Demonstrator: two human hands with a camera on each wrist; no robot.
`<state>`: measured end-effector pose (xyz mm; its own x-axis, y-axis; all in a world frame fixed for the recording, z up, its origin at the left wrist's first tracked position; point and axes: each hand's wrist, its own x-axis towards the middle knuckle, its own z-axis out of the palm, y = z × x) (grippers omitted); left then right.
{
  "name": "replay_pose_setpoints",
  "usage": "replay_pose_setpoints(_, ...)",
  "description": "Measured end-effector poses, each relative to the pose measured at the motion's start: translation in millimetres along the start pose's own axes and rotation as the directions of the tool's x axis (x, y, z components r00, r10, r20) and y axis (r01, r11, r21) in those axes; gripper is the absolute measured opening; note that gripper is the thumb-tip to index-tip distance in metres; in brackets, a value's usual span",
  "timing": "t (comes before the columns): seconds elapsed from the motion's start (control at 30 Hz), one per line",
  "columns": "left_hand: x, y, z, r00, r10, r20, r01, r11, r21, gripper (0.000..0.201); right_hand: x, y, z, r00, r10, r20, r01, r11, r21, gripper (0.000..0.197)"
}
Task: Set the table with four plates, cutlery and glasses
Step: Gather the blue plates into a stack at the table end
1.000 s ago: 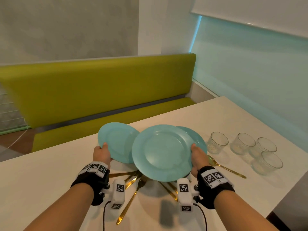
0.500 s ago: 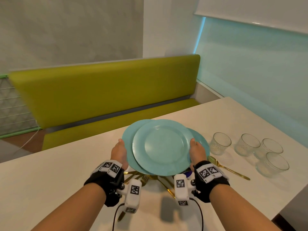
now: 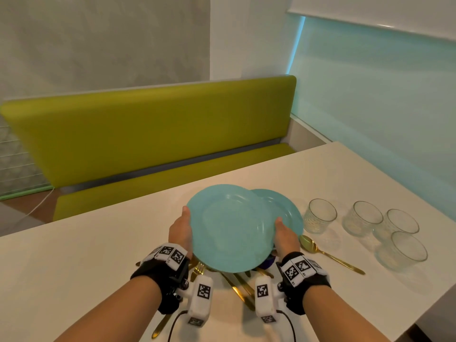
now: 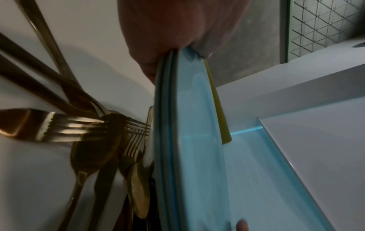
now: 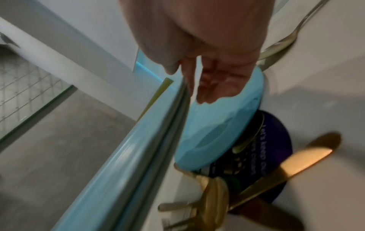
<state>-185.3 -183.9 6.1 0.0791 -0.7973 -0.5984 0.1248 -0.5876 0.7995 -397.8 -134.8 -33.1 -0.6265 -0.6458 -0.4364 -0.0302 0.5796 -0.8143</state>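
Gold cutlery (image 3: 240, 287) lies in a loose, crossed heap on the white table (image 3: 74, 262), nearest the person and directly under what they carry. Above it the left hand (image 3: 181, 232) and right hand (image 3: 283, 236) clamp opposite rims of a stack of turquoise plates (image 3: 229, 228), thumbs on top and fingers curled beneath. The left wrist view shows at least 2 rims layered together there, held clear of the tabletop. 1 more plate (image 3: 283, 208) sits offset to the right, partly under the stack; I cannot tell whether it rests on the table or on the right fingers. The plates look smooth, glazed and round. So any plate must travel outward from this centre, and each hand is equally close. A lone gold spoon (image 3: 325, 253) lies just right, then 4 ribbed glass tumblers (image 3: 362, 218) clustered farther right. Beyond the table runs an olive-green bench (image 3: 148, 134).
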Motion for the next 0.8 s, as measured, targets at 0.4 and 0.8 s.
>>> replay_pose_setpoints(0.4,12.2,6.9,15.7,0.998,-0.021,-0.062,0.020,1.000,-0.008,0.051,57.7,34.3,-29.7,0.946,0.323,-0.021,-0.317,0.937,0.147,0.015)
replay_pose_setpoints(0.8,16.2,0.5,16.3,0.997,-0.026,-0.071,0.025,0.999,-0.020,0.058,42.3,4.6,-24.4,0.981,0.169,0.091,-0.184,0.963,0.195,0.042)
